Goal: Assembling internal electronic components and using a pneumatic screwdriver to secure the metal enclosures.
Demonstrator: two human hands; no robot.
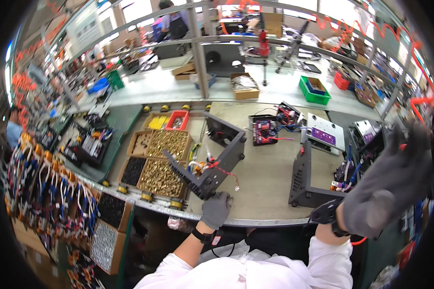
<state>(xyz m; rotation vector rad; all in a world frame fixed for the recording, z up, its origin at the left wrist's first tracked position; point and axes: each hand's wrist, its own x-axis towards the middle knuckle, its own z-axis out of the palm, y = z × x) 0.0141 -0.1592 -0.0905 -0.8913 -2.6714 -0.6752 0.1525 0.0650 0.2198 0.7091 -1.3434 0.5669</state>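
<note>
My left hand (216, 210), in a grey glove, is closed on the near corner of a black U-shaped metal housing (225, 159) at the bench's front. Inside that housing sit orange-and-white wired parts, and a red twisted lead (230, 174) with a white plug hangs out of it. Raised at the far right is my right hand (388, 185), also gloved. Its fingers are stretched upward, apart and blurred, with no held object visible. Below and left of it stands a second black housing (306, 180), partly covered by my right wrist.
Left of the housing, cardboard trays hold brass-coloured fasteners (161, 176) and black screws (133, 171). Purple circuit boards (264, 130) and a silver plate (332, 129) lie toward the back right. Wired harnesses (48, 192) hang at the left. An orange coiled hose (422, 101) hangs at the right.
</note>
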